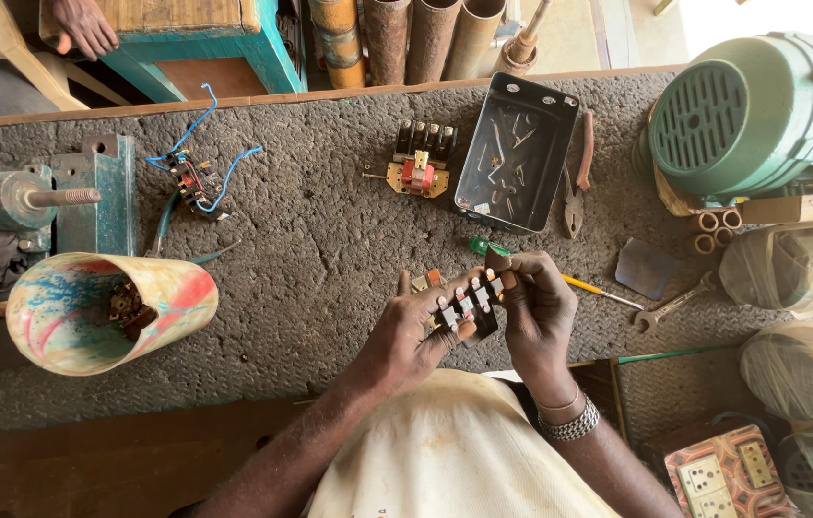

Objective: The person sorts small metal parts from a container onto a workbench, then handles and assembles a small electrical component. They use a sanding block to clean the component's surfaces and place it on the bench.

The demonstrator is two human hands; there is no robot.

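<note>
A small black switch block with red and white contacts (469, 305) is held between both hands above the edge of the grey rubber-matted bench (310, 259). My left hand (416, 336) cradles it from below with the fingers wrapped round it. My right hand (533, 307) pinches its right end; a metal watch sits on that wrist. A similar switch part with a red centre and brass plate (418, 169) lies farther back on the bench. A green-handled screwdriver (579, 285) lies just behind my right hand.
A dark metal tray of small parts (560, 125) and pliers (577, 177) lie at the back. A green motor (761, 110) stands at right, a spanner (670, 307) near it. A painted tube of parts (104, 312), a wired part (197, 182) and a vice (32, 201) are at left. Another person's hand (85, 24) rests at top left.
</note>
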